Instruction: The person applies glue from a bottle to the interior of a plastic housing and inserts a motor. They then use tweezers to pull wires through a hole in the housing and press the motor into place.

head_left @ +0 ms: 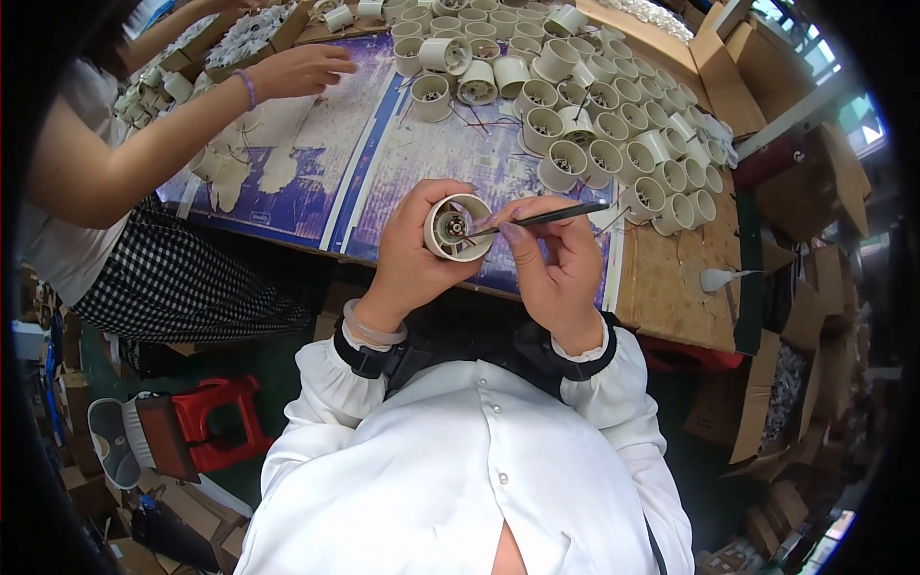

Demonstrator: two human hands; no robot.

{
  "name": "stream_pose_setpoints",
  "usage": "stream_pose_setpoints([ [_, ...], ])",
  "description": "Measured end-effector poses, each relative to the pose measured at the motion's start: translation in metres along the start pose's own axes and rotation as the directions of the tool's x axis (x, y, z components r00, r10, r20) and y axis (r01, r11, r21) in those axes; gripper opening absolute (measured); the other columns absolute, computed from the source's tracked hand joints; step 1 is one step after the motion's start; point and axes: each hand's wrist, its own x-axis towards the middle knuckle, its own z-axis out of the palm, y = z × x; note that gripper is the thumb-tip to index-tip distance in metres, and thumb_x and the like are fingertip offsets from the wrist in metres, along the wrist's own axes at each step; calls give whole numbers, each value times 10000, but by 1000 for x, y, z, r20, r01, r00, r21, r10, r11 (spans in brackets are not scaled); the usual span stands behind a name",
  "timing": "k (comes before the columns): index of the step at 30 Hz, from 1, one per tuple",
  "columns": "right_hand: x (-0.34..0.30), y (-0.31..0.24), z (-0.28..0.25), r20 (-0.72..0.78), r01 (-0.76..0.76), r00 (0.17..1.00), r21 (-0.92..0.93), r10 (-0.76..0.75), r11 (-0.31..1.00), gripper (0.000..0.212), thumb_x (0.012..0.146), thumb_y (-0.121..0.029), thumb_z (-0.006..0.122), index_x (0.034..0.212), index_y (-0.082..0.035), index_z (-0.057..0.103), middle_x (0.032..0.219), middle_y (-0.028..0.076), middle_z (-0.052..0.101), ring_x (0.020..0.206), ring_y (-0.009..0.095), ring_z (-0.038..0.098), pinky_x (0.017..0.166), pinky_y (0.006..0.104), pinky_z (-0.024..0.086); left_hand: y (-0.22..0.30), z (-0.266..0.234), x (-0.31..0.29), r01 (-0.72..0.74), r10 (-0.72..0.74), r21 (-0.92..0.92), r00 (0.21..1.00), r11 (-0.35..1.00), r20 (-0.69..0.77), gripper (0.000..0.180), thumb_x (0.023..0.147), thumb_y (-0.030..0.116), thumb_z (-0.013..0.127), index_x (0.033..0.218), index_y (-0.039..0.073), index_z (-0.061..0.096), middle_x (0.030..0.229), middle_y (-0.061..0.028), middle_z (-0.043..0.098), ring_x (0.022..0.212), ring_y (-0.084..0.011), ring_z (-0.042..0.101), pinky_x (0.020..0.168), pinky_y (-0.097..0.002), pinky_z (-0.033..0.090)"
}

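Above the table's near edge, my left hand [404,254] is wrapped round a white cylindrical plastic housing [470,205], its opening tilted up toward me. Inside it sit a round metallic part and thin wires, too small to make out fully. My right hand [563,268] pinches a slim dark pair of tweezers [567,213], whose tip points into the housing's opening. The fingertips of that hand are close to the housing's right rim. Beyond my hands stand many similar white housings [565,165], several with wires sticking out and some lying on their sides.
The worn purple-and-white table covering [402,168] gives way to bare wooden board [671,292] at the right, where a small white bottle [714,280] lies. A co-worker's arm [182,120] reaches over the table at left. A red stool [225,422] and cardboard boxes [767,393] stand around.
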Motion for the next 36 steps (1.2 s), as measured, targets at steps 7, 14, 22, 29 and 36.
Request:
stream_pose_setpoints([
  [7,-2,0,0,2,16,1000,-6,-15,1000,168,908,36,554,1054,-1,478,1006,122,587,913,177,610,801,267,483,5,3,-3,38,-38,-53,999,998,8,563,592,12,793,1101,66,560,1014,-58,597,912,-185,613,802,-287,488],
  [14,-8,-3,4,-39,59,997,-118,-63,991,162,908,21,567,1047,4,485,999,103,594,879,144,613,763,246,492,5,6,-7,-5,5,-36,1000,999,1,550,603,10,783,1101,65,556,1015,-61,597,922,-190,611,810,-288,485],
  [22,-12,-1,8,-115,66,990,-128,-81,990,150,912,14,564,1043,6,491,994,93,601,848,123,608,735,229,492,-3,11,-9,-81,82,17,996,997,-45,546,620,0,770,1114,67,548,1006,-52,601,910,-174,610,800,-282,487],
  [29,-15,-3,-2,-57,62,996,-41,-65,997,137,912,3,571,1032,6,505,995,96,601,849,126,608,723,228,491,-2,12,-18,-25,25,-47,1000,999,-16,548,661,-7,767,1142,53,510,1045,-56,594,945,-143,593,830,-272,483],
  [36,-17,-2,2,-111,199,971,-130,-214,971,150,860,-18,640,997,-17,581,883,84,632,680,191,615,586,258,502,-2,14,-23,-52,51,-38,999,998,-6,554,664,-6,764,1149,53,505,1045,-55,594,946,-140,590,832,-270,483],
])
